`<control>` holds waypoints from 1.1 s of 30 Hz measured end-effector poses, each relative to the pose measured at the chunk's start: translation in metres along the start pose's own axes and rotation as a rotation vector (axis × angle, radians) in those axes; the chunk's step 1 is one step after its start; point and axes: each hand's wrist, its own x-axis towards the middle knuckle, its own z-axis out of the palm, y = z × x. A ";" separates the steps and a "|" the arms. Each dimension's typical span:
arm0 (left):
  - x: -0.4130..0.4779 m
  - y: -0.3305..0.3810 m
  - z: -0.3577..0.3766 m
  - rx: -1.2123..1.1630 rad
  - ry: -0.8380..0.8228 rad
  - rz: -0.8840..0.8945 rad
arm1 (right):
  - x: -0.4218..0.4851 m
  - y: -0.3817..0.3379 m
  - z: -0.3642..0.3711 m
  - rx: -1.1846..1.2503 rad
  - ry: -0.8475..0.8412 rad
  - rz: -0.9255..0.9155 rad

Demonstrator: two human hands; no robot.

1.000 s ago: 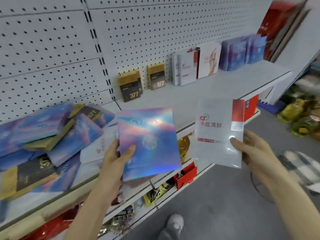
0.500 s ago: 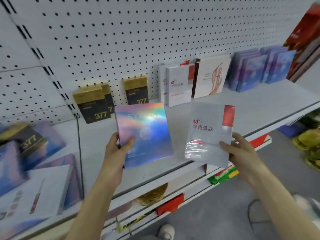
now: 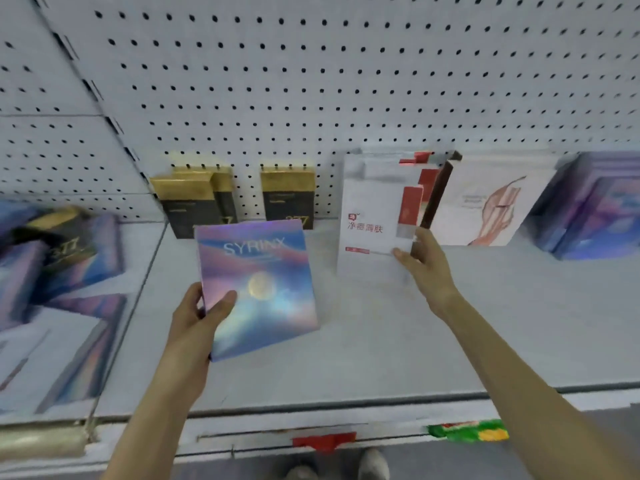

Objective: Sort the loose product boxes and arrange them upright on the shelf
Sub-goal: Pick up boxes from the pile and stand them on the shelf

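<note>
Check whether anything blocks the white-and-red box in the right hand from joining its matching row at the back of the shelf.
Nothing visible does. The right hand holds the white-and-red box upright directly in front of the matching row. The cream box stands to their right, beside the path, not across it.

centre-left of the frame, the left grip (image 3: 197, 323) holds an iridescent box (image 3: 258, 289) marked syrinx by its lower left corner, thumb on the front, above the white shelf (image 3: 381, 348). right of centre, the right grip (image 3: 427, 268) pinches the right edge of a white box with a red strip (image 3: 375, 233), upright just in front of matching white boxes (image 3: 426, 178). black-and-gold boxes (image 3: 287, 195) stand against the pegboard (image 3: 311, 81). a loose pile of boxes (image 3: 62, 258) lies at the left edge; purple boxes (image 3: 595, 213) stand far right.
</note>
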 end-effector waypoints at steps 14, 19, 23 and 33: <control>-0.020 -0.004 0.042 -0.086 0.178 0.020 | 0.047 0.006 0.003 -0.211 0.191 -0.210; -0.022 -0.001 0.037 -0.101 0.152 0.022 | 0.038 0.016 0.017 -0.275 0.241 -0.078; -0.024 0.002 0.027 -0.114 0.137 0.011 | 0.034 0.017 0.028 -0.219 0.288 0.026; -0.026 -0.002 0.023 -0.146 -0.051 -0.085 | -0.009 0.001 0.031 0.097 0.317 0.227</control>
